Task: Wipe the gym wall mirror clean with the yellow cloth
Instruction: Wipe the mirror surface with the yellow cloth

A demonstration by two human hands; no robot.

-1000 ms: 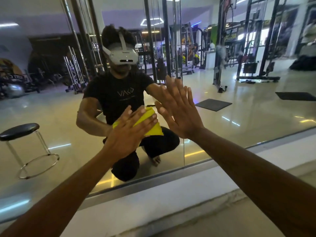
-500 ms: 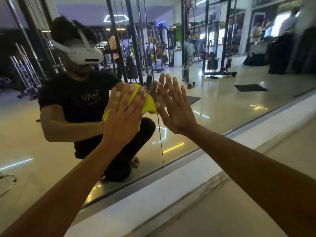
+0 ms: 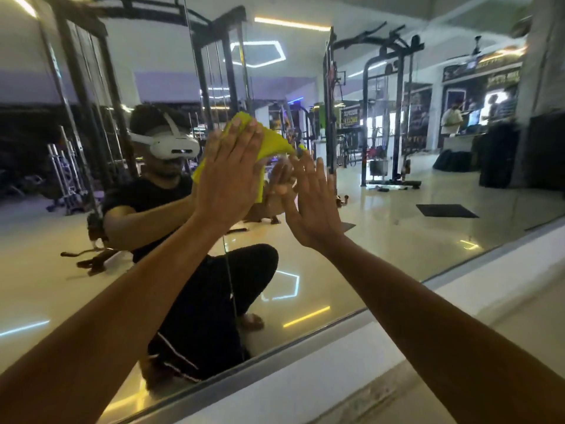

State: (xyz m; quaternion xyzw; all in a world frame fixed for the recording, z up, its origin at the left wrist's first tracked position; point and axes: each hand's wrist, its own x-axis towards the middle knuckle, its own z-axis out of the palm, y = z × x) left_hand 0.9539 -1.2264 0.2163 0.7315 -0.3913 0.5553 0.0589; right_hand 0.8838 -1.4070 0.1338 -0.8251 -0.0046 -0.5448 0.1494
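The gym wall mirror [image 3: 397,234] fills most of the view and shows my crouching reflection. My left hand [image 3: 229,179] presses the yellow cloth [image 3: 272,142] flat against the glass with straight fingers; the cloth sticks out above and to the right of the hand. My right hand [image 3: 315,203] rests flat on the mirror just to the right of it, fingers spread, holding nothing. A vertical seam [image 3: 227,264] between two mirror panels runs down below the left hand.
A metal strip and a white ledge [image 3: 305,390] run along the mirror's bottom edge, sloping up to the right. The glass reflects gym racks, a black floor mat and people at a far counter.
My left hand has slid the cloth upward on the glass, from waist height of the reflection to beside its head. The right hand stays flat on the mirror. The view has tilted up.
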